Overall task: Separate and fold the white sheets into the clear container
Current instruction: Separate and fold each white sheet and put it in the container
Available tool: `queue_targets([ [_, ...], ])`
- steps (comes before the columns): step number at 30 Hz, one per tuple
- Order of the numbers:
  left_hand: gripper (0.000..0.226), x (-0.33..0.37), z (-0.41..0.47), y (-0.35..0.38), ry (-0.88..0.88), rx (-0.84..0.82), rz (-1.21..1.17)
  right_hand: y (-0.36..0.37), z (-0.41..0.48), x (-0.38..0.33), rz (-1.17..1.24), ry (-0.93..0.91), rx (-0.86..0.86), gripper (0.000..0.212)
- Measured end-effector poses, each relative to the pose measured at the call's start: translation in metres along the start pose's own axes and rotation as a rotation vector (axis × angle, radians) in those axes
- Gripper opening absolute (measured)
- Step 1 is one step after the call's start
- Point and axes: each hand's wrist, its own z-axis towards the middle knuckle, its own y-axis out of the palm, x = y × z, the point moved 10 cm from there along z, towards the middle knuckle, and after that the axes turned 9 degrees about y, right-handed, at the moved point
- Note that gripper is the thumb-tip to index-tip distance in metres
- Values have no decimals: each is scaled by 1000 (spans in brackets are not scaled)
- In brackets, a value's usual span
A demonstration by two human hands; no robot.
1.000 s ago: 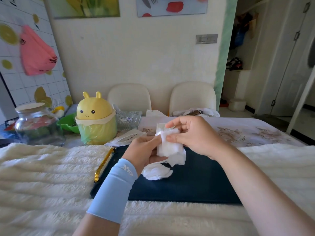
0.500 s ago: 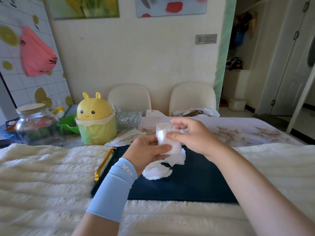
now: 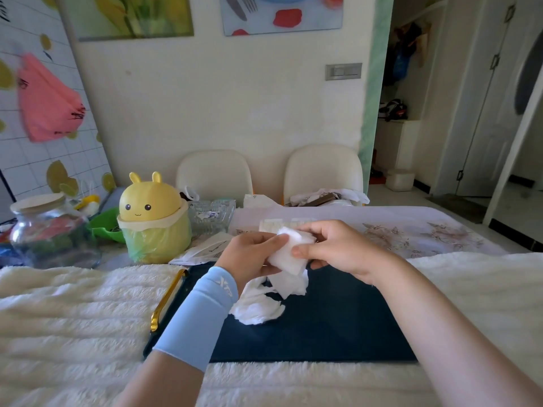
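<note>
Leftmost sits a round glass jar with a pale lid (image 3: 47,227), then a yellow bunny-eared plastic bin lined with a green bag (image 3: 154,218), both well apart from the work. Next comes the left hand (image 3: 249,254), wrist in a light blue sleeve, closed on the near-left edge of a small folded white tissue sheet (image 3: 289,254); the right hand (image 3: 338,248) pinches its right edge between thumb and fingers. Both hold it above a dark navy mat (image 3: 338,324), where 1 loose crumpled white sheet (image 3: 258,306) lies just below. Behind the hands, a clear ridged container (image 3: 279,224) is partly hidden. Such thin paper looks weightless, limp and easily torn, so corners and edges are probably the best hold, pinched lightly.
</note>
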Motion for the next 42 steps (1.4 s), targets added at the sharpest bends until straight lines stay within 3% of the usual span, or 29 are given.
queue_targets([
  [5,22,18,24,23,73,-145,123,-29,13,-8,-18,39,35,27],
  [11,51,35,73,36,80,-217,285,-61,46,-21,-173,104,85,29],
  [14,58,37,100,45,71,-209,315,-83,66,-18,-169,145,134,20],
  [17,42,34,125,45,124,-178,620,-112,80,-9,-156,178,290,10],
  [20,15,16,139,58,130,-281,878,-126,93,16,-135,263,334,20],
  [22,25,-5,141,70,87,-421,1112,-125,99,31,-157,325,318,30],
  [25,44,-31,145,65,-71,-489,1335,-116,106,41,-168,350,297,29],
  [27,49,-36,148,62,-109,-485,1365,-109,110,44,-190,352,294,26],
  [32,25,-23,153,57,19,-384,1321,-96,121,53,-434,381,302,23],
  [35,18,-30,155,56,10,-416,1286,-91,124,51,-554,356,340,30],
  [42,37,-32,158,54,45,-439,1319,-66,127,41,-892,463,212,52],
])
